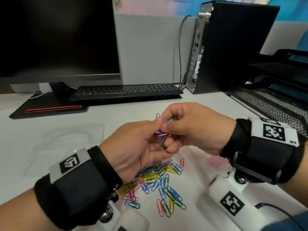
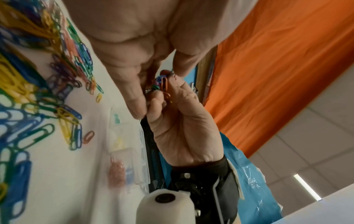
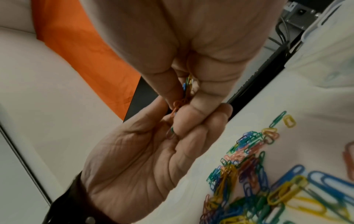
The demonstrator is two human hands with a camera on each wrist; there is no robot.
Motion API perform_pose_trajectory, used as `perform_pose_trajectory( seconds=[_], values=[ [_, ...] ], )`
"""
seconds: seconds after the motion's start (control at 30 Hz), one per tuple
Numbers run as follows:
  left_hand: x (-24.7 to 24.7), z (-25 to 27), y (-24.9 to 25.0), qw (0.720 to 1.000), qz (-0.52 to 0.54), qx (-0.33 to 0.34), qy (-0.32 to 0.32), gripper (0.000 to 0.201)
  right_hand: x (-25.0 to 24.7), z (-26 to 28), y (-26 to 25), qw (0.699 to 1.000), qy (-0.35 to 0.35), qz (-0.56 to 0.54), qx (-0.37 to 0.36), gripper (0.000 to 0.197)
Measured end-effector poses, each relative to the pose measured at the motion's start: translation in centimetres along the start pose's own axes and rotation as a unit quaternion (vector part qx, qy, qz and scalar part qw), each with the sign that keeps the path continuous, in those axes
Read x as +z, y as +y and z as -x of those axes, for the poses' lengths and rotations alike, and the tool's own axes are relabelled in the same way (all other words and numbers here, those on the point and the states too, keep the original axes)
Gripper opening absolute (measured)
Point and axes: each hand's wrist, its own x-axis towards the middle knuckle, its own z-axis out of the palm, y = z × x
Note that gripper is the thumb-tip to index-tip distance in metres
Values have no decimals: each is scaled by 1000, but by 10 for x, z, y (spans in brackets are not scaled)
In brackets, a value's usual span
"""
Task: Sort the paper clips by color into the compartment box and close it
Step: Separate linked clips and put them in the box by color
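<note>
Both hands are raised over the white table [image 1: 200,189]. My left hand [image 1: 156,136] and right hand [image 1: 170,122] pinch one tangled bunch of coloured clips [image 1: 162,135] between thumbs and fingers; the same bunch [image 2: 162,83] shows orange, blue and green clips. Under the hands lies a loose pile of blue, yellow, green and pink clips [image 1: 158,180]. The clear compartment box [image 2: 134,151] lies open on the table beyond the pile, with pink, blue, yellow and teal clips in separate cells. In the head view my right wrist hides most of it.
A dark monitor [image 1: 58,39], a black keyboard [image 1: 126,90] and a computer tower [image 1: 233,47] stand along the back. A black mesh tray [image 1: 275,104] fills the right side. A clear plastic shape [image 1: 66,144] lies at the left.
</note>
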Motion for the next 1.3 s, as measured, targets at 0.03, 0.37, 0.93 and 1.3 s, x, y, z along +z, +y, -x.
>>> perform_pose_trajectory(
  seconds=[0.03,0.37,0.93,1.3],
  values=[
    [1,0,-1,1000,-6,11,4,45,-3,1,-1,1000,5,-1,-1,2],
    [24,-17,0,988,-132,73,31,10,-31,21,6,996,46,-77,28,8],
    [48,-39,23,877,-413,214,120,11,-28,10,16,964,91,-247,32,15],
    [92,-74,23,945,-307,109,37,10,-86,41,28,939,167,-301,21,5]
  ],
)
